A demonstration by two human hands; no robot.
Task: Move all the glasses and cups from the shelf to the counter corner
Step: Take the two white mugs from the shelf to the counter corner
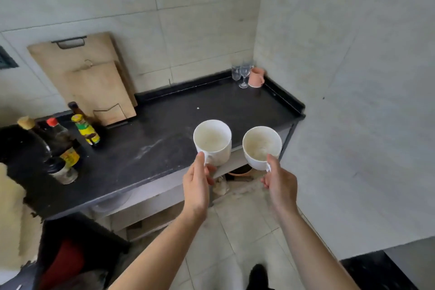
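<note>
Wine glasses (243,73) and a pink cup (256,77) are crowding the desk (164,125) corner; the left hand (196,186) and right hand (280,183) are each gripping a white mug, the left mug (213,141) and the right mug (260,146), by the handle.

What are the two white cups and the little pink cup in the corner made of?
The two white cups, one in the left hand and one in the right hand, look like glazed ceramic: smooth, opaque, slightly shiny. The small pink cup looks matte, maybe unglazed clay or plastic; it is too far off to tell.
</note>
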